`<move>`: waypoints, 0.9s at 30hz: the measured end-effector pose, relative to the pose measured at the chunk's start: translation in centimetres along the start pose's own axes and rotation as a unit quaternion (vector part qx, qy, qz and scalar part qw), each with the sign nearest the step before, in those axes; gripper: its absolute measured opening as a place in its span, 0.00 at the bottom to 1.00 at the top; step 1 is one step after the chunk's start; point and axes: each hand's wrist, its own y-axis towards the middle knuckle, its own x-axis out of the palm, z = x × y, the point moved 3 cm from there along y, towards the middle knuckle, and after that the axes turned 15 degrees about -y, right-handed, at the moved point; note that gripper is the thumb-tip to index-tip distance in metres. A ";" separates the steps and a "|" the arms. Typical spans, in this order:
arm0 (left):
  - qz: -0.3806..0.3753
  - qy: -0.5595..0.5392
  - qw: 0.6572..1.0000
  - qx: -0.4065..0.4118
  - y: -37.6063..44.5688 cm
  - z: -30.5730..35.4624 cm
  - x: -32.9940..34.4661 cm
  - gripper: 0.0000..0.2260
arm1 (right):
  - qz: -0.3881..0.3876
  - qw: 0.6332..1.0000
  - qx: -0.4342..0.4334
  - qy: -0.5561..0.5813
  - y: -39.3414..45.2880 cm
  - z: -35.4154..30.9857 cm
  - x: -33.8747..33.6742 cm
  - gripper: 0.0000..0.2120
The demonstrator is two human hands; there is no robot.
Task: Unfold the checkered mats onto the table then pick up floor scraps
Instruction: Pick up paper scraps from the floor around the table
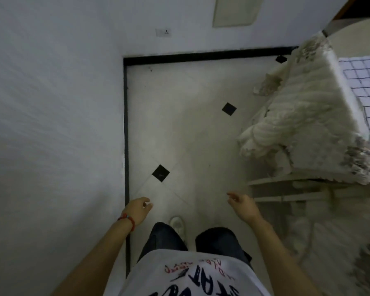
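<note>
A white mat with a dark checkered grid [363, 90] lies spread on the table at the far right edge of view. The table [308, 107] wears a white lacy cloth that hangs down its side. My left hand [138, 209] hovers over the floor near the wall, fingers loosely curled and holding nothing. My right hand [242, 205] hangs beside the table's lower shelf, fingers apart and empty. A few tiny dark specks [151, 69] lie on the floor near the far corner; the frame is blurred, so I cannot tell what they are.
White floor tiles with black diamond insets [229, 108] run ahead between the white wall [51, 124] on the left and the table on the right. A black skirting [126, 124] edges the floor. My white shoe [176, 224] shows below.
</note>
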 end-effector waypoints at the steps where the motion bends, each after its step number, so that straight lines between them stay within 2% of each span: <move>1: -0.008 0.000 1.000 -0.006 0.6 0.1 -0.4 0.19 | -0.006 1.000 0.011 0.001 0.4 -0.2 0.2 0.17; 6: -0.016 -0.013 1.000 -0.017 4.3 2.0 -2.9 0.18 | -0.018 0.998 0.062 0.010 3.6 -1.8 -0.4 0.16; 11: 0.011 -0.042 0.999 -0.021 9.3 5.8 -6.8 0.16 | -0.015 0.998 0.066 0.019 9.3 -5.0 -4.3 0.16; 19: 0.058 -0.078 0.993 -0.073 16.6 13.5 -15.4 0.16 | -0.025 1.000 -0.008 -0.001 21.8 -16.7 -15.0 0.16; 23: 0.073 -0.092 0.991 -0.064 21.0 18.4 -19.2 0.12 | -0.025 0.999 -0.031 -0.002 27.6 -22.3 -20.8 0.16; 27: 0.074 -0.091 0.992 -0.053 26.6 23.6 -22.1 0.12 | -0.002 1.000 -0.023 0.013 33.0 -25.0 -26.1 0.17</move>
